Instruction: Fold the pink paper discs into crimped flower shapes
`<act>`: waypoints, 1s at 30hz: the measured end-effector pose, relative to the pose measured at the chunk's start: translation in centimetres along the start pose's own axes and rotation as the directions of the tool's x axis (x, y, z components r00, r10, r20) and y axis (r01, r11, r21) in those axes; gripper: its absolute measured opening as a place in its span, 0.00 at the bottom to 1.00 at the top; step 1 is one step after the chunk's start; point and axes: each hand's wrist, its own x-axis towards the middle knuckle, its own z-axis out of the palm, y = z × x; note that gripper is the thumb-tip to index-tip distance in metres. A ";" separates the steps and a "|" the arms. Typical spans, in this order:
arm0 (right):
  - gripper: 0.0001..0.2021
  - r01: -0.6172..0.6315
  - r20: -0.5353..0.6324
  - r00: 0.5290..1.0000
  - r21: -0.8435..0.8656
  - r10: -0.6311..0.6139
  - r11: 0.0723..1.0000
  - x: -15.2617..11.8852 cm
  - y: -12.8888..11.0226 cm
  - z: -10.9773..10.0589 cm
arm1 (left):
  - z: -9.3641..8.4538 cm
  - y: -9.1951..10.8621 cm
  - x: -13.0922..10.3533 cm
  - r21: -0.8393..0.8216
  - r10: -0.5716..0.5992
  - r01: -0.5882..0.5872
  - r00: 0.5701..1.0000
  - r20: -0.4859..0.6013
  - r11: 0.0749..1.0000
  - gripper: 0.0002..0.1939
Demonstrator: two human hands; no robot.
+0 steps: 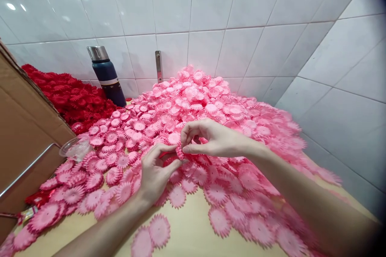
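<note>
A white tiled wall [208, 4] fills the upper part of the frame and turns a corner at the right. Against it a heap of pink scalloped discs [196, 100] rises in the center and spreads to the lower left and lower right. Under the heap lies a pale yellow surface [187, 229], bare at bottom center. A cardboard box [27, 128] takes up the left edge, and behind it, upper left, is a red pile [72, 94] of similar pieces. The right hand [215, 138] comes in from the lower right to the center, thumb and forefinger curved into a loop and pinched together at the tips. The left hand [157, 172] comes from the lower left, with its thumb and forefinger closed about something thin. A dark blue bottle [109, 80] with a metal cap stands in the upper left, beside the red pile. A clear plastic container [64, 144] sits at middle left, near the box. A metal bracket [159, 66] is fixed to the wall just left of upper center. The small pink piece [180, 153] is at frame center, held between the fingertips of both hands.
</note>
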 end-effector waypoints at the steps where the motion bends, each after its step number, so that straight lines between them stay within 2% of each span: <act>1: 0.06 -0.002 0.001 1.000 0.010 0.002 1.000 0.0 0.1 0.0 | 0.0 0.0 0.0 0.015 0.004 -0.004 1.000 0.003 1.000 0.11; 6: 0.05 0.006 -0.001 1.000 0.011 -0.006 1.000 0.1 0.3 0.2 | -0.2 0.1 -0.1 0.069 0.007 -0.007 1.000 0.010 0.998 0.10; 22: 0.04 0.005 -0.003 1.000 0.007 -0.005 1.000 0.1 0.3 0.1 | -0.2 -0.1 -0.2 0.071 0.014 -0.015 1.000 0.021 0.997 0.11; 27: 0.04 0.010 -0.001 1.000 0.021 -0.010 1.000 0.1 0.2 0.1 | 0.0 0.1 -0.2 0.021 0.009 -0.009 1.000 0.026 1.000 0.11; 30: 0.04 0.006 0.002 1.000 0.017 -0.006 1.000 0.0 0.2 0.1 | 0.2 0.4 -0.2 -0.032 -0.003 0.004 0.999 0.039 0.999 0.15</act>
